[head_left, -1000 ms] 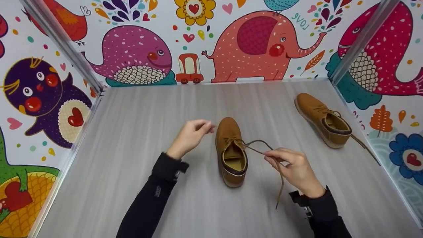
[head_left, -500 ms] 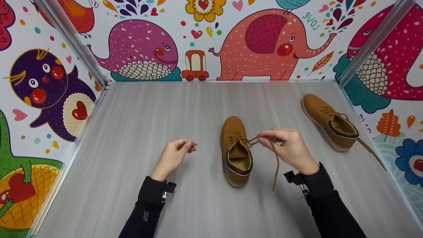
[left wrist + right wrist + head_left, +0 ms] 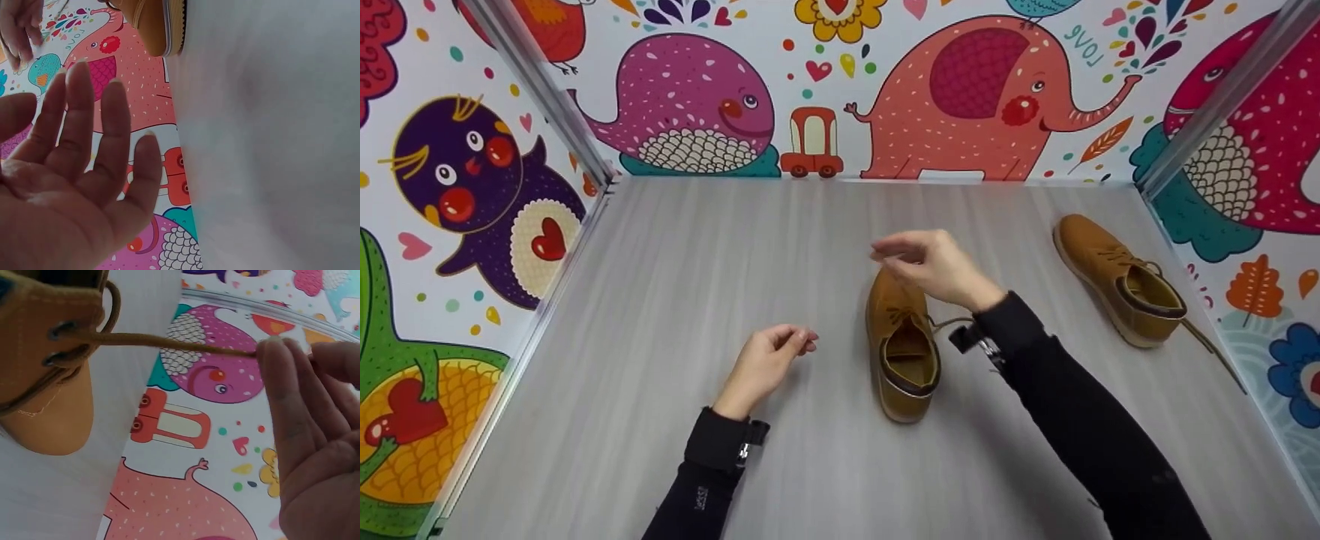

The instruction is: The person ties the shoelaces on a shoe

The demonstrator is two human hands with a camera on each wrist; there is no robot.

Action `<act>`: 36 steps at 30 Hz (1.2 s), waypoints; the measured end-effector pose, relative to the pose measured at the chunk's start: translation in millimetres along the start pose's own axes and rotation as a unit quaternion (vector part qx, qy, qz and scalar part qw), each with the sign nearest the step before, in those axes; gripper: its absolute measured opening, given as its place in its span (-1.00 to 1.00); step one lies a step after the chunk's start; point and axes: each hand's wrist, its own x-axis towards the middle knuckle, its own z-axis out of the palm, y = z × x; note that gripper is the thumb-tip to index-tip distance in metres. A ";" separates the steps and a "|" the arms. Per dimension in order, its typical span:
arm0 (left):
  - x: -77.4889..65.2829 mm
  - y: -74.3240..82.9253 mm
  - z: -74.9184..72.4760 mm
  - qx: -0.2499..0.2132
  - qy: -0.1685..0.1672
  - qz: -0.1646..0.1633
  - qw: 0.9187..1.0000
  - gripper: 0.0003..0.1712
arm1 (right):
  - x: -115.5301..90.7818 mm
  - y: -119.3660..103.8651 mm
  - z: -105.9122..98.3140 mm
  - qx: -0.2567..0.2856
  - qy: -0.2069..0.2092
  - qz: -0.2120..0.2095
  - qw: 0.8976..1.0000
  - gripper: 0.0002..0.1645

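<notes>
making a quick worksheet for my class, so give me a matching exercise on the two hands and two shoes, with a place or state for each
1. left hand
2. right hand
3. middle shoe
4. other shoe

A. near the right wall
B. holding nothing
C. toe partly hidden in the head view
D. pinching a lace

Pairs: 1-B, 2-D, 3-C, 4-A
</notes>
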 end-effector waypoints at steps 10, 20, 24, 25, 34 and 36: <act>2.3 9.3 15.9 0.043 -0.025 0.041 0.998 -0.70 | 4.2 10.9 4.8 -0.078 -0.048 0.027 0.995 -0.66; 45.9 31.4 55.0 0.113 -0.045 0.110 0.987 -0.73 | -43.7 49.4 -14.5 -0.142 -0.008 0.081 0.986 -0.81; 63.9 39.0 67.4 0.145 -0.046 0.106 0.983 -0.73 | -60.8 63.4 -15.9 -0.134 -0.008 0.135 0.982 -0.81; 68.1 40.0 69.9 0.153 -0.050 0.107 0.981 -0.73 | -64.3 66.3 -15.8 -0.131 -0.009 0.144 0.981 -0.81; 95.0 42.1 79.1 0.264 -0.118 0.162 0.943 -0.74 | -79.0 84.1 -4.4 -0.187 -0.026 0.151 0.970 -0.76; 97.4 42.3 80.8 0.272 -0.118 0.175 0.939 -0.79 | -80.5 87.5 -0.8 -0.224 -0.027 0.140 0.964 -0.74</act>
